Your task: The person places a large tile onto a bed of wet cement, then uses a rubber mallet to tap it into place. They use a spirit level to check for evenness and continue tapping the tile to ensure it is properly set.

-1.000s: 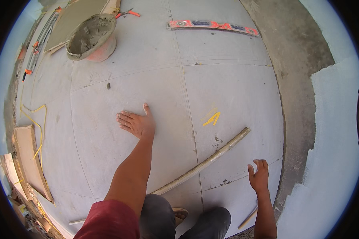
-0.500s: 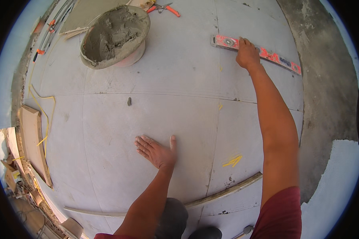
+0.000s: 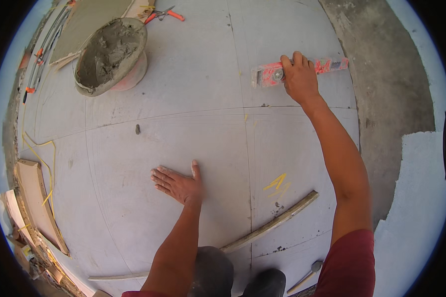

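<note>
My right hand (image 3: 301, 79) is closed around a red spirit level (image 3: 327, 65) smeared with grey, at the far right of the tiled floor. The level lies nearly crosswise, and my hand covers part of it. My left hand (image 3: 177, 184) rests flat on a large pale grey tile (image 3: 183, 143), thumb spread from the fingers, holding nothing. A small dark lump (image 3: 138, 129) sits on the tile beyond it. Several yellow strips (image 3: 276, 182) lie on the floor right of my left hand.
A bucket of wet mortar (image 3: 87, 85) stands at the far left, near orange-handled pincers (image 3: 164, 15). A long wooden strip (image 3: 272, 226) crosses near my knees, with a hammer (image 3: 306, 275) at the right. Tile offcuts (image 3: 37, 198) and yellow cord (image 3: 51, 173) lie left. Bare concrete (image 3: 391, 89) borders the right.
My right hand has drawn the level nearer and turned it, its left end now lower than its right. My left hand stays flat on the tile. The whole view has shifted and tilted.
</note>
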Tool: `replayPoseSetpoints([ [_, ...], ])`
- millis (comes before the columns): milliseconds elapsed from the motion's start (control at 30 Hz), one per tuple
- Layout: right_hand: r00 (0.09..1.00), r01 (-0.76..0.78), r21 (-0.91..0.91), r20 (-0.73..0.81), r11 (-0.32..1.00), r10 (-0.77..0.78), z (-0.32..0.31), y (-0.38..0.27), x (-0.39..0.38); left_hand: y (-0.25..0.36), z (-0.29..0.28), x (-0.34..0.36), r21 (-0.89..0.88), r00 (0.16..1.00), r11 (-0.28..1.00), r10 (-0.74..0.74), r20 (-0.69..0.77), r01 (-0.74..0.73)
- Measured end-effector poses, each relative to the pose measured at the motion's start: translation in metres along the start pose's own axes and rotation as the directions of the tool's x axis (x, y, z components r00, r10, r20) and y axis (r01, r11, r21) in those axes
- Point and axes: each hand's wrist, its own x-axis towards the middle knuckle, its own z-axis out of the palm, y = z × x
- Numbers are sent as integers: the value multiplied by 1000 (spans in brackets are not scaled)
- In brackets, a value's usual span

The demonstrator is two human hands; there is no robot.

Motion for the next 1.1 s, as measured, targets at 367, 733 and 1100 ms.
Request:
replayPoseSetpoints([
  [367,978,-195,51,-68,979,198,-251,-116,-438,-4,31,-8,-76,966,996,24,-259,-45],
  [733,836,-442,157,-286,883,469,-235,-215,-657,-2,12,17,244,281,570,677,-680,-784],
  [1100,869,-421,139,-223,897,442,-243,-262,-742,-40,17,-499,-732,-521,357,527,671,-581],
])
